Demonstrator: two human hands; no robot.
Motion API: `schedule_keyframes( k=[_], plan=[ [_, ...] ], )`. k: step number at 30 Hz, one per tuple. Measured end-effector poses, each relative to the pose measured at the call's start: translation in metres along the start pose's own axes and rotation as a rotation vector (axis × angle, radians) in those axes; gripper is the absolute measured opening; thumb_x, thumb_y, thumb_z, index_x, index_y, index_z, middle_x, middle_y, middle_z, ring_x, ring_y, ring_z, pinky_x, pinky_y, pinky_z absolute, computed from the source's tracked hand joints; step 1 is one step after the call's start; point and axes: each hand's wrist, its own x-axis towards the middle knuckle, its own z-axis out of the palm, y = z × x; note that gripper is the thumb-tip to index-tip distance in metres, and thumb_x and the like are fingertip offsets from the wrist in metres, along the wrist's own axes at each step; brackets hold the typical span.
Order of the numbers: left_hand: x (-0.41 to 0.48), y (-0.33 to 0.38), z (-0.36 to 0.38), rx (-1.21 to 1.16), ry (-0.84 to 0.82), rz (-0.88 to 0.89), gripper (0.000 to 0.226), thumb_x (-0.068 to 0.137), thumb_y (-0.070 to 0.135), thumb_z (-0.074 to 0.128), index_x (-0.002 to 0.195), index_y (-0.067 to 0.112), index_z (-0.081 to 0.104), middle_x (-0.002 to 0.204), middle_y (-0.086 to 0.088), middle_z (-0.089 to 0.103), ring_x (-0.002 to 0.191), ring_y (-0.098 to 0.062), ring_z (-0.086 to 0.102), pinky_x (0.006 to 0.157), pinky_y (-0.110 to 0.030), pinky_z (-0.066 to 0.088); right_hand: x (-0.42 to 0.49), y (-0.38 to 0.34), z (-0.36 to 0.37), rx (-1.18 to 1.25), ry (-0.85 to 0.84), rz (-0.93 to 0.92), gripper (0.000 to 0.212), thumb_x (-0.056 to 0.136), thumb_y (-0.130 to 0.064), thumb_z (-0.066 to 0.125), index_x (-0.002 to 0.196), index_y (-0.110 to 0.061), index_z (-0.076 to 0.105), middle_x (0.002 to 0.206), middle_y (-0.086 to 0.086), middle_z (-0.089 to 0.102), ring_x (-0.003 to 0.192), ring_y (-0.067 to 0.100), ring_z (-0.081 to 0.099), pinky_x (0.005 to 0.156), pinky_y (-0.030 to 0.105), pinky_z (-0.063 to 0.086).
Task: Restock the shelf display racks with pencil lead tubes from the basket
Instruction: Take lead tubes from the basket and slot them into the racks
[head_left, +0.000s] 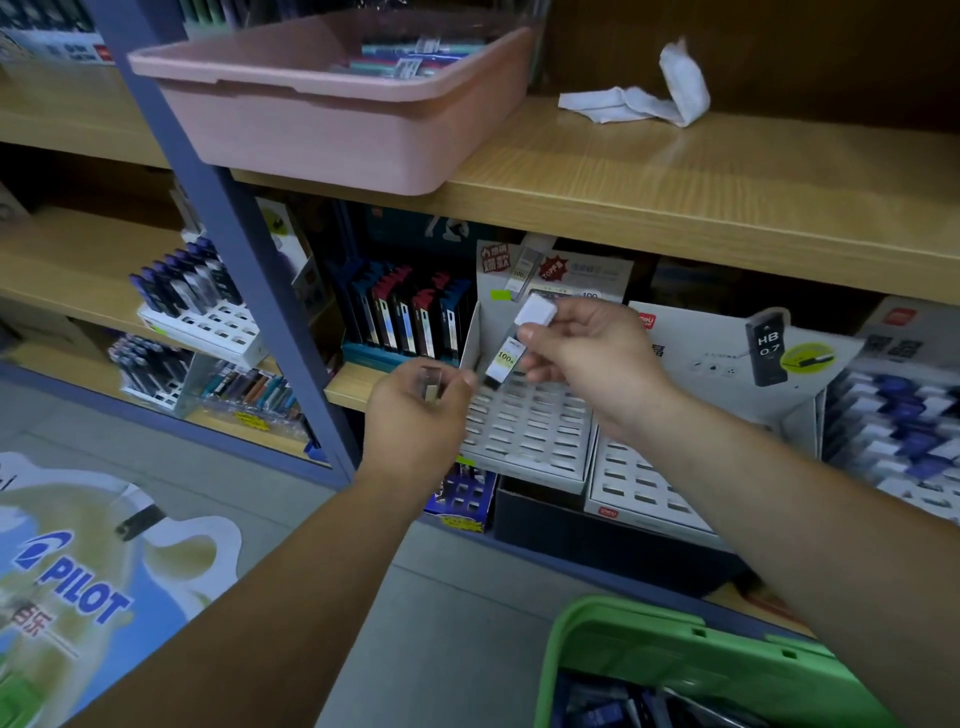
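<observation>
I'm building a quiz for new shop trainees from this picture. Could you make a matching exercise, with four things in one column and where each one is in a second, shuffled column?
Things
1. pink tub
2. green basket
3. white-capped lead tube
4. small clear piece

Places
A. pinched in the right hand
B. overhanging the front edge of the upper shelf
C. gripped in the left hand
D. at the bottom right of the view, below the arms

Pairs: 1-B, 2-D, 3-A, 4-C
</observation>
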Motion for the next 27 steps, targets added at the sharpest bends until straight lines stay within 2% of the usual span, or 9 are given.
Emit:
schedule_keyframes(
  k=[4,6,8,11,16,19,22,24,27],
  plan=[
    [0.006,-0.020,-0.002,0.121,-0.008,-0.093,0.019,0.092,0.025,0.077,0.105,0.021,0.064,0.086,0.002,0.065,0.069,-0.017,0.060,0.062,-0.031,0.052,0.016,0.012,0.008,-0.273,0.096,-0.232,0.015,0.088,-0.009,0.078,0.088,-0.023,0.072,0.077,0.005,0.073,0.075,0.028,0.073,0.075,0.047,0.063],
    [0.007,-0.029,-0.001,0.170,-0.047,-0.134,0.012,0.091,0.021,0.077,0.096,0.018,0.067,0.082,-0.003,0.069,0.066,-0.021,0.062,0.062,-0.036,0.056,0.022,0.022,0.013,-0.344,0.116,-0.296,0.017,0.088,-0.009,0.078,0.093,-0.023,0.069,0.077,0.005,0.071,0.074,0.024,0.072,0.074,0.041,0.062],
    [0.006,-0.032,0.000,0.192,-0.052,-0.128,0.013,0.092,0.018,0.076,0.085,0.016,0.066,0.073,-0.004,0.068,0.061,-0.023,0.062,0.059,-0.037,0.056,0.028,0.030,0.017,-0.355,0.146,-0.323,0.023,0.088,-0.008,0.078,0.092,-0.026,0.064,0.073,0.004,0.069,0.067,0.018,0.065,0.070,0.031,0.057],
    [0.006,-0.034,-0.002,0.197,-0.067,-0.130,0.016,0.092,0.014,0.074,0.081,0.015,0.063,0.069,-0.002,0.065,0.060,-0.021,0.059,0.054,-0.029,0.051,0.036,0.037,0.020,-0.354,0.160,-0.330,0.019,0.088,-0.008,0.078,0.092,-0.020,0.064,0.072,0.008,0.067,0.067,0.017,0.059,0.072,0.027,0.051],
    [0.006,-0.034,-0.004,0.184,-0.069,-0.139,0.015,0.092,0.015,0.076,0.082,0.017,0.064,0.076,-0.004,0.070,0.063,-0.020,0.062,0.054,-0.028,0.054,0.039,0.038,0.021,-0.440,0.090,-0.371,0.013,0.090,-0.005,0.074,0.099,-0.013,0.068,0.075,0.015,0.063,0.066,0.019,0.055,0.070,0.029,0.050],
    [0.005,-0.032,-0.003,0.185,-0.071,-0.153,0.015,0.092,0.015,0.075,0.082,0.016,0.064,0.073,-0.002,0.068,0.060,-0.018,0.061,0.050,-0.024,0.049,0.040,0.040,0.024,-0.526,0.100,-0.408,0.024,0.091,-0.006,0.072,0.107,-0.021,0.065,0.076,0.007,0.066,0.073,0.023,0.064,0.075,0.037,0.058],
    [0.003,-0.029,-0.004,0.166,-0.073,-0.174,0.015,0.093,0.017,0.074,0.083,0.015,0.064,0.076,-0.002,0.069,0.063,-0.019,0.061,0.051,-0.025,0.050,0.040,0.037,0.028,-0.610,0.097,-0.443,0.036,0.093,-0.006,0.067,0.115,-0.030,0.052,0.076,-0.003,0.062,0.073,0.013,0.062,0.072,0.036,0.056],
    [0.003,-0.025,-0.007,0.175,-0.052,-0.162,0.020,0.097,0.025,0.069,0.084,0.010,0.064,0.073,-0.003,0.068,0.061,-0.019,0.057,0.049,-0.024,0.046,0.041,0.036,0.029,-0.688,0.063,-0.499,0.029,0.094,-0.008,0.065,0.111,-0.027,0.052,0.077,0.000,0.060,0.074,0.020,0.061,0.071,0.041,0.056],
    [0.006,-0.012,-0.011,0.071,0.010,-0.198,0.038,0.104,0.033,0.054,0.087,0.000,0.062,0.071,-0.010,0.060,0.062,-0.021,0.054,0.053,-0.028,0.044,0.042,0.036,0.026,-0.813,0.073,-0.583,0.013,0.094,-0.011,0.064,0.106,-0.015,0.065,0.091,0.006,0.064,0.086,0.031,0.059,0.072,0.045,0.053]
  ],
)
